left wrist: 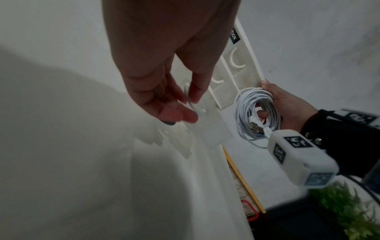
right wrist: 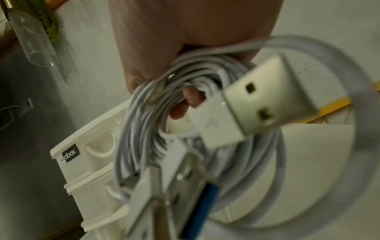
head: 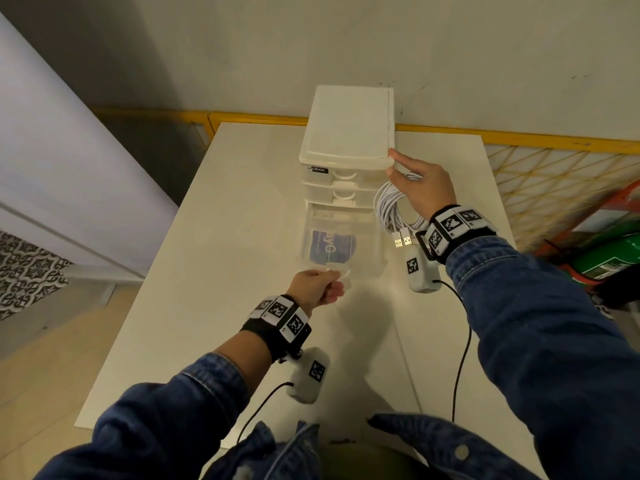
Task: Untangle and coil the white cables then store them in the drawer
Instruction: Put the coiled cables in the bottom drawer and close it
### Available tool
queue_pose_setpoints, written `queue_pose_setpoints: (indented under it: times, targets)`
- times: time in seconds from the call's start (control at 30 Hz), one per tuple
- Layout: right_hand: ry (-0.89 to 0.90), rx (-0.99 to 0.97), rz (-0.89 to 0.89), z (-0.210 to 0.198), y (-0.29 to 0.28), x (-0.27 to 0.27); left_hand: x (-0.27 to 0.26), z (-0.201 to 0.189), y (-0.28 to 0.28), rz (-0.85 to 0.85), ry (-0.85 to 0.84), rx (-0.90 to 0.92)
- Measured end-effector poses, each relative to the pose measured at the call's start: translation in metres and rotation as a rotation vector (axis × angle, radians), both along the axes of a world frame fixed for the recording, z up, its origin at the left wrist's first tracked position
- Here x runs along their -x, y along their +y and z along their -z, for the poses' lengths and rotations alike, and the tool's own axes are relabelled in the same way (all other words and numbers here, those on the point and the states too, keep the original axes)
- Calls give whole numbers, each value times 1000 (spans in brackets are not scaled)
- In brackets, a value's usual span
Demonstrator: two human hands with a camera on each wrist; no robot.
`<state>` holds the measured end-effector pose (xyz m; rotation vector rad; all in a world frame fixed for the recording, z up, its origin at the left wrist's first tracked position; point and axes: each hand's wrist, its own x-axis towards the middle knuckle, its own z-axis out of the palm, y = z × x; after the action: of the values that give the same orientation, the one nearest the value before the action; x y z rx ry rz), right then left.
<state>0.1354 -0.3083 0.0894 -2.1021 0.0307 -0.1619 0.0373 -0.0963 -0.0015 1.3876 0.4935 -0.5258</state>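
Note:
A white three-drawer plastic unit (head: 346, 133) stands at the back of the white table (head: 214, 237). Its clear bottom drawer (head: 341, 242) is pulled out, with a blue-printed item (head: 332, 249) lying inside. My left hand (head: 320, 285) pinches the drawer's front handle (left wrist: 190, 100). My right hand (head: 420, 183) grips a coil of white cables (head: 393, 209) beside the unit's right side, its forefinger touching the lid's corner. USB plugs (head: 403, 239) hang from the coil (left wrist: 256, 112). In the right wrist view the coil (right wrist: 148, 129) and a plug (right wrist: 265, 100) fill the frame.
A yellow rail (head: 519, 136) and yellow mesh (head: 554, 181) run behind and right of the table. A green cylinder (head: 609, 254) lies at the right. The two upper drawers (head: 341, 183) are closed. Black wrist-camera cords (head: 462, 358) trail over the table.

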Motion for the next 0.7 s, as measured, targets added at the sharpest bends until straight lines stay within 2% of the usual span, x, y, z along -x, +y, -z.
queue_pose_setpoints:
  times: [0.07,0.13,0.23,0.3,0.37,0.43,0.57,0.7]
  targets:
    - [11,21,2,-3,1,2,-2,-5,8,117,-19,-71]
    - [8,61,16,-6,3,8,-4,-15,18,303,-24,-184]
    - [-80,34,109,-8,7,22,-8,-40,29,576,-81,-351]
    - [-136,-78,175,-9,13,31,-13,-58,30,555,-259,-380]
    - [-165,-197,207,-9,24,38,-22,-74,25,409,-481,-379]
    - [-165,-322,236,-6,40,42,-32,-83,17,329,-621,-404]
    - [-117,-539,303,8,77,44,-47,-84,1,339,-701,-339]
    - [-34,-649,341,21,99,39,-65,-75,5,322,-781,-505]
